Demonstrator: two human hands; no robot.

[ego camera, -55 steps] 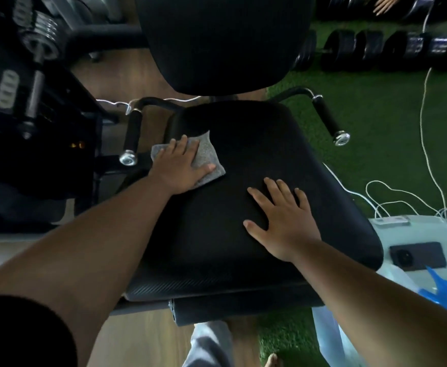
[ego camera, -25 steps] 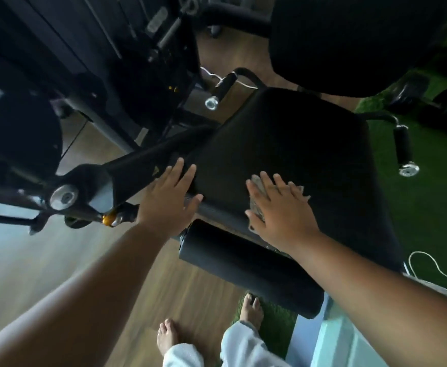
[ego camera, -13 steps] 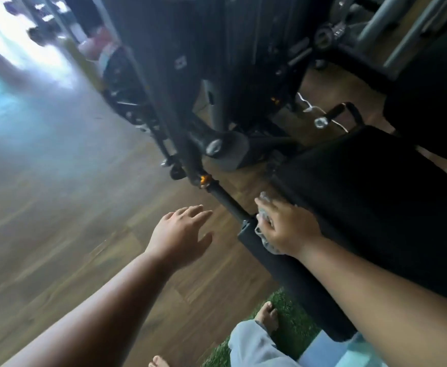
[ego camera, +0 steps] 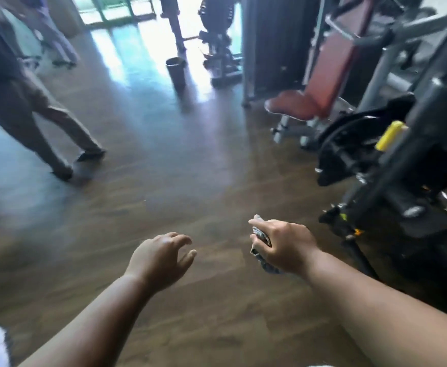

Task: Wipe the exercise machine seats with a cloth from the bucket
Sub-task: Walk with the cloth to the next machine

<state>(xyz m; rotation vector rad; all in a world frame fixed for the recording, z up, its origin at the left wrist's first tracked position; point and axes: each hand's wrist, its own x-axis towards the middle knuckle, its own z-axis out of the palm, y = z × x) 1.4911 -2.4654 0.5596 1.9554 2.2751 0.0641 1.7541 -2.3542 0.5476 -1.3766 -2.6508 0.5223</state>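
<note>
Head view, the only one: the right hand [ego camera: 283,247] is curling tight round the cloth [ego camera: 261,234], bunched w/ a grey tail hanging below the fist, prob. balled up like that so it carries w/o dragging or dripping while nothing is being wiped. The left hand [ego camera: 161,256] is hanging loose and part-spread, fingers bent, holding nothing, apparently just swinging free for balance. Both are hovering over bare wooden floor [ego camera: 164,181], touching no surface. A red seat [ego camera: 292,104] w/ a tilted backrest is standing off to the right, beyond a black machine frame [ego camera: 402,168] w/ a yellow knob; judging by the task, that pad looks like a likely next target, tho that's a guess. A dark bucket-like tub [ego camera: 176,71] is sitting on the floor well ahead near the bright doorway; can't tell if it's the cloth's bucket. Another person [ego camera: 31,102] is walking across at left, well apart from the hands. Frame is blurring, so fine detail on the cloth's wetness is not readable.
</note>
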